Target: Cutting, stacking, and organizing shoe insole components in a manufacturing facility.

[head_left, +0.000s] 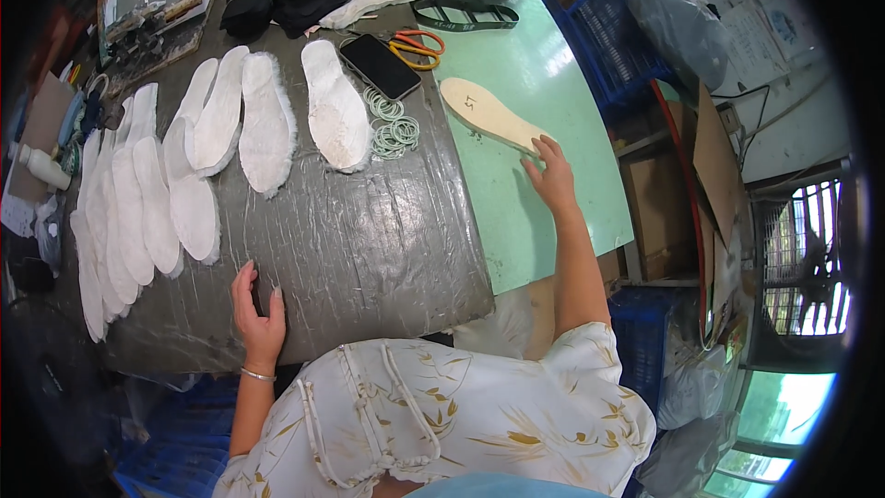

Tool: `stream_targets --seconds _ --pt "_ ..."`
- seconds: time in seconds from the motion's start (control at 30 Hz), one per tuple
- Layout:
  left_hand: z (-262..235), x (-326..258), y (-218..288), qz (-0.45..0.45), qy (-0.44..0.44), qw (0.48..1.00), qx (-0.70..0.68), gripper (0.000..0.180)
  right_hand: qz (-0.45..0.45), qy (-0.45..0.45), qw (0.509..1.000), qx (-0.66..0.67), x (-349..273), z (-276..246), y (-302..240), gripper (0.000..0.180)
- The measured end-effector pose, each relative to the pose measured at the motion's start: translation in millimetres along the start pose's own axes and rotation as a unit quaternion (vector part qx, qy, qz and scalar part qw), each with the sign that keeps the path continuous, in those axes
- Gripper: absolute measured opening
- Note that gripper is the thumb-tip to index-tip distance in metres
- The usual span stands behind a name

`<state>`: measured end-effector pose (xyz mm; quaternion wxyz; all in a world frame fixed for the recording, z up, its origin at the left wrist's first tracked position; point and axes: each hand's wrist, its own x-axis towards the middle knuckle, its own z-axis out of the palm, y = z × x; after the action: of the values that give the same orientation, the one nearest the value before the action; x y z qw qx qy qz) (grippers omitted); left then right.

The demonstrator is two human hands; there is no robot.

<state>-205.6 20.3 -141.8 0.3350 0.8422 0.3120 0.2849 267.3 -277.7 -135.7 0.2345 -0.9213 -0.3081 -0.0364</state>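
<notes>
Head view shows the right hand (551, 175) stretched out over the green mat (535, 221), its fingers (544, 152) spread loosely and resting on the heel end of a tan insole board (489, 115), which lies flat on the mat and runs away from the fingertips toward the phone (380, 65); nothing is pinched or lifted, the fingers only press or touch the board's near end. The left hand (258, 314) lies flat on the dark wrinkled surface (369, 240), fingers slightly apart and holding nothing, with the nearest white fleecy insole (192, 198) just beyond its fingertips. As a judgement of progress: a good many white insoles are already laid out, a crowded overlapping row (115, 221) far to the left of the left fingers and four more, among them one (336, 115) beside a heap of pale rings (395, 124), up ahead of them, so that part of the work looks well along. Only one tan board is in sight (any others are out of view), and it has not been joined to a white insole, so the pairing seems barely begun. Orange-handled scissors (417, 46) lie untouched well beyond the right fingers.
</notes>
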Motion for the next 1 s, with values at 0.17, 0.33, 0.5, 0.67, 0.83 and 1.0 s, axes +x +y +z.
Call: stream_targets --seconds 0.17,0.33,0.5,0.67,0.83,1.0 --pt "-3 1 2 0.004 -0.006 1.000 0.024 0.055 0.035 -0.089 0.995 -0.030 44 31 -27 0.079" --pt "-2 0 3 -0.001 -0.005 0.999 0.033 0.053 -0.030 -0.085 0.992 -0.090 86 49 -7 0.041" --pt "-1 1 1 -0.008 0.011 1.000 0.028 0.052 -0.061 -0.076 0.995 -0.005 100 41 -115 0.033" --pt "-1 2 3 -0.020 0.020 0.999 0.032 0.051 -0.315 -0.147 0.937 0.035 58 66 -252 0.037" --pt "-2 2 2 0.004 0.027 0.999 0.031 0.049 -0.392 -0.126 0.907 -0.090 21 108 -272 0.010" --pt "-6 -2 4 0.013 0.035 0.999 -0.002 0.048 -0.377 -0.022 0.926 0.029 5 94 -292 0.011"
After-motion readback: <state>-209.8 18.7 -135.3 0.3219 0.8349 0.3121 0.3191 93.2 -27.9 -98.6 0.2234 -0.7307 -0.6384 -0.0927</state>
